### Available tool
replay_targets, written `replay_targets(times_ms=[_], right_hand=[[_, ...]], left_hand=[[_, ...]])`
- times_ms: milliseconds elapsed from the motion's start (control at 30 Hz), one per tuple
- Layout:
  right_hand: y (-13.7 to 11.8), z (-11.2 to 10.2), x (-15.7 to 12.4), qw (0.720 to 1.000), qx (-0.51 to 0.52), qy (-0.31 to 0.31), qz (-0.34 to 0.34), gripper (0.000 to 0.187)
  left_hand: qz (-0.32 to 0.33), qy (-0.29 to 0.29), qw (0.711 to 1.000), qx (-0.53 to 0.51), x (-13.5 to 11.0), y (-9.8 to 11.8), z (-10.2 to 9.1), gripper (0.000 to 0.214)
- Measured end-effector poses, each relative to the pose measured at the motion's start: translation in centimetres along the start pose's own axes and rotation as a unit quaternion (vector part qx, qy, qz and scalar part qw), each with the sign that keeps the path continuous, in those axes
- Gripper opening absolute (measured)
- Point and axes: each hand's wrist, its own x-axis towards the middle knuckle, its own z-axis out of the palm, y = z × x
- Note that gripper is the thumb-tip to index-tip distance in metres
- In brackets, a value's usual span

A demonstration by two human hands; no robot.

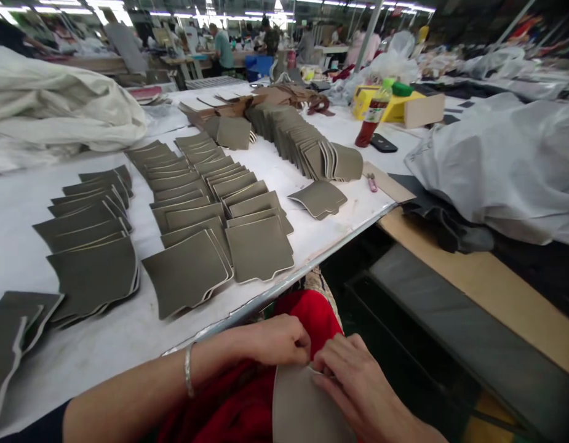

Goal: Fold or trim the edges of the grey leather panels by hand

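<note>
Hands (282, 341) (353, 376) both pinch the far edge of one grey-brown panel (305, 406) above red cloth (250, 403).

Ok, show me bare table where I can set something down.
Bare table shows between the long row and middle rows, and between the cloth and left row. Crowded: the middle rows, where panels overlap.
</note>
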Motion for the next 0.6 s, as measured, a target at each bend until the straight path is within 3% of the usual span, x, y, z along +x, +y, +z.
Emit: replay_targets(times_ms=[167, 433, 533, 600], right_hand=[[-0.8, -0.6, 0.3, 0.998, -0.011, 0.0, -0.068, 0.014], [-0.8, 0.6, -1.7, 0.99, 0.005, 0.049, -0.136, 0.029], [-0.4, 0.1, -2.5, 0.994, 0.046, 0.039, -0.094, 0.027], [-0.3, -0.6, -2.9, 0.997, 0.059, 0.029, -0.04, 0.021]], left_hand=[[-0.038, 0.041, 0.998, 0.024, -0.4, 0.5, 0.9, 0.021], [-0.01, 0.021, 0.999, 0.032, 0.8, 0.7, 2.0, 0.02], [0.027, -0.026, 0.999, -0.006, 0.9, 0.4, 1.6, 0.017], [0.04, -0.056, 0.993, -0.093, 0.4, 0.2, 1.2, 0.026]])
